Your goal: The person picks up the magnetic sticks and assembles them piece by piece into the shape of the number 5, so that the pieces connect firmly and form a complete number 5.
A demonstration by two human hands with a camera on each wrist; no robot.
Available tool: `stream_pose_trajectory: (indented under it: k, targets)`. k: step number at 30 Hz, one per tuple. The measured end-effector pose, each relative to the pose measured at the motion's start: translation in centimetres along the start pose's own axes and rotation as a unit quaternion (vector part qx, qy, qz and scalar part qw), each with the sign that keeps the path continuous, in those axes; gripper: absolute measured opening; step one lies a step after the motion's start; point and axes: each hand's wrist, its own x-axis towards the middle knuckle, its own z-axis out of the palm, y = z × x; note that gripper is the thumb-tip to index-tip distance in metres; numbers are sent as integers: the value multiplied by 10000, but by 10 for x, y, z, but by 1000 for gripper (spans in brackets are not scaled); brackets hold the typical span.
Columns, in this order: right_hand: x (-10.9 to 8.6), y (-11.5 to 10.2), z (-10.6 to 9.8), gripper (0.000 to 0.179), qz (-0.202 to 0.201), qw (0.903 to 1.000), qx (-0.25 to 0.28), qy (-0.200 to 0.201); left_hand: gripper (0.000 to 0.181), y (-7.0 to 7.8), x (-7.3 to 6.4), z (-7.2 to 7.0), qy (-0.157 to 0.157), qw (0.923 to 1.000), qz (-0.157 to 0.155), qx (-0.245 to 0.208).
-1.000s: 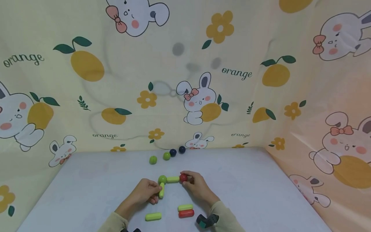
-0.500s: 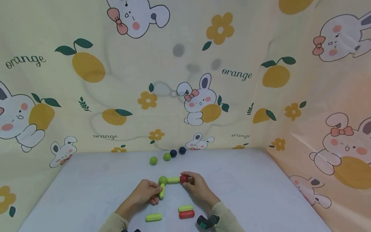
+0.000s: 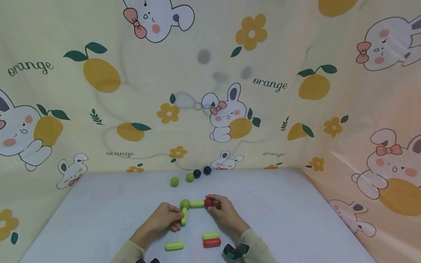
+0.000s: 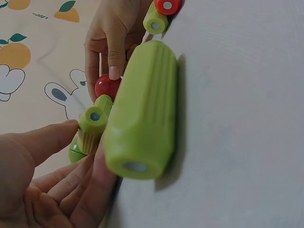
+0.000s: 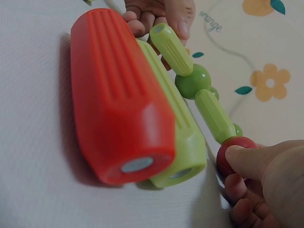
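Note:
Two yellow-green magnetic rods and two balls form an L on the table. One rod (image 3: 197,204) joins a green ball (image 3: 185,204) to a red ball (image 3: 208,202); the other rod (image 4: 90,135) runs from the green ball toward the person. My left hand (image 3: 165,217) pinches this near rod between thumb and fingers. On the opposite side, my right hand (image 3: 225,213) holds the red ball, its thumb (image 5: 247,159) pressed on the ball's surface. Metal discs show on the rods' ends in both wrist views.
In front of the hands lie a loose yellow-green rod (image 3: 174,246), another yellow-green rod (image 3: 211,236) and a red rod (image 3: 212,243) side by side. Farther back are two green balls (image 3: 189,177) and two dark blue balls (image 3: 207,170), near the patterned cloth (image 3: 148,138).

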Motion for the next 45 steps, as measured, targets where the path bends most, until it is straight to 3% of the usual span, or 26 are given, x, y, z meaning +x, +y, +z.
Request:
stream_pose_trajectory:
  k: [16,25,33,45]
  targets:
    - [-1,-1,0,44,13,10000,8,14,33,0,-1,-6,165,9990,-137,396]
    - [-3,-3,1,43,-26,10000,77,2,37,7,0,-26,483,9986,54,202]
    - [-1,-1,1,43,16,10000,45,36,34,14,10,-43,981,9943,355,209]
    - [0,-1,0,43,33,9999,122,30,32,10,38,-55,1390,9894,391,142]
